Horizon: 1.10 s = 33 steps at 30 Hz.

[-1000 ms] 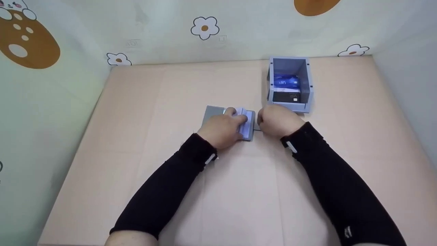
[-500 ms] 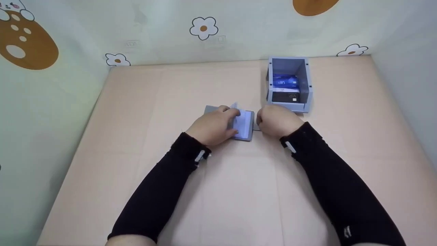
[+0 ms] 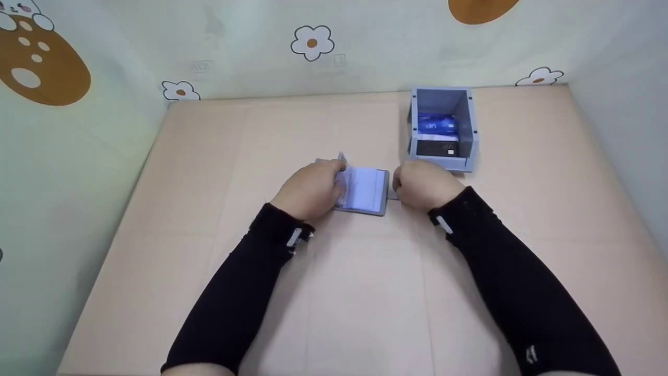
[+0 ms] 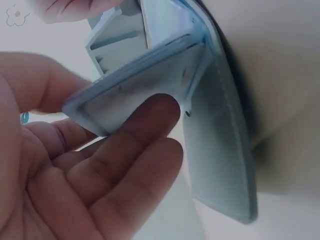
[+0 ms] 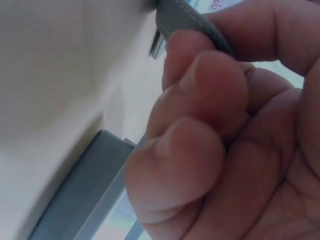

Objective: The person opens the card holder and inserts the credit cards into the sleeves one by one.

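A grey-green card holder (image 3: 385, 194) lies spread on the table in the head view, its clear plastic sleeves (image 3: 362, 188) showing. My left hand (image 3: 310, 189) pinches a stack of these sleeves and holds it raised at the left. In the left wrist view the stack (image 4: 135, 80) sits between thumb and fingers, above the bare inside of the cover (image 4: 220, 145). My right hand (image 3: 425, 183), at the holder's right side, pinches its stitched strap (image 5: 187, 20) between thumb and curled fingers. Most of the left cover is hidden under my left hand in the head view.
A grey open-topped box (image 3: 449, 165) stands just behind my right hand. Inside it lie a blue card (image 3: 437, 125) and a black card (image 3: 437, 148). A wall with flower prints (image 3: 313, 43) rises behind the pinkish table (image 3: 365, 292).
My left hand has moved left, turning sleeves over from the right and baring the sleeves beneath. My right hand has kept its place at the strap.
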Each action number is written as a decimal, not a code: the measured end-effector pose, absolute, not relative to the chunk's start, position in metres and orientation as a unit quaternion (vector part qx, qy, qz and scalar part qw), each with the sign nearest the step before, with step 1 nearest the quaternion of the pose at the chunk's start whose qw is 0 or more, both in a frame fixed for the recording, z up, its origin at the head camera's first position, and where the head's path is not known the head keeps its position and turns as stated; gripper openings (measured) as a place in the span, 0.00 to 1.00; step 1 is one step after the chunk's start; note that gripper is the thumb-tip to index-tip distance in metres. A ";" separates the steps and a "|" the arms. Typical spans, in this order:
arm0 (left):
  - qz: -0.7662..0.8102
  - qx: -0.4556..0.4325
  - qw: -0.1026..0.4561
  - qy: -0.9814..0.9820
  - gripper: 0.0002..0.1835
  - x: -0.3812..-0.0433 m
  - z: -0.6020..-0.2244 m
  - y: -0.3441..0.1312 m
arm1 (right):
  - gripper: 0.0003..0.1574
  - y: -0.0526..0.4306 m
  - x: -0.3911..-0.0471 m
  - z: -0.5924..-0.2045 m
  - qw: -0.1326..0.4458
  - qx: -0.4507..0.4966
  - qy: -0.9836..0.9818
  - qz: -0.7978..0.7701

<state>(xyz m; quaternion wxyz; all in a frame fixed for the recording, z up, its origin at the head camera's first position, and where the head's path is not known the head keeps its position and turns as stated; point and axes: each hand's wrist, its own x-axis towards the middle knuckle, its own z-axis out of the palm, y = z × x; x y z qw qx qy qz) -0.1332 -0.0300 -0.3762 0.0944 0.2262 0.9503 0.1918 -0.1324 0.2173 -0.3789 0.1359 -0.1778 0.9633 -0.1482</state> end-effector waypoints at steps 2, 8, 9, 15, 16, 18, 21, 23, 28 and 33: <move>0.197 0.221 0.091 0.951 0.23 -0.134 -0.377 -0.032 | 0.12 0.218 -0.133 -0.380 0.132 -0.179 0.964 -0.146; 0.207 0.206 0.089 0.952 0.22 -0.135 -0.379 -0.038 | 0.13 0.218 -0.133 -0.381 0.125 -0.180 0.964 -0.147; 0.209 0.202 0.091 0.953 0.22 -0.135 -0.379 -0.039 | 0.13 0.218 -0.132 -0.381 0.126 -0.179 0.964 -0.149; 0.190 0.183 0.102 0.959 0.23 -0.136 -0.383 -0.043 | 0.14 0.218 -0.134 -0.381 0.135 -0.168 0.965 -0.146; 0.183 0.182 0.103 0.961 0.23 -0.136 -0.384 -0.043 | 0.14 0.218 -0.134 -0.381 0.137 -0.167 0.966 -0.146; 0.169 0.179 0.104 0.964 0.22 -0.136 -0.385 -0.044 | 0.14 0.219 -0.135 -0.381 0.138 -0.164 0.966 -0.147; 0.151 0.177 0.104 0.967 0.20 -0.137 -0.387 -0.045 | 0.15 0.221 -0.136 -0.380 0.140 -0.160 0.966 -0.149; 0.144 0.174 0.104 0.968 0.18 -0.137 -0.388 -0.046 | 0.16 0.223 -0.136 -0.380 0.138 -0.158 0.966 -0.150; 0.138 0.176 0.093 0.970 0.14 -0.136 -0.391 -0.047 | 0.17 0.225 -0.137 -0.379 0.132 -0.158 0.968 -0.147; 0.149 0.193 0.070 0.967 0.17 -0.135 -0.391 -0.045 | 0.17 0.227 -0.138 -0.378 0.130 -0.155 0.968 -0.147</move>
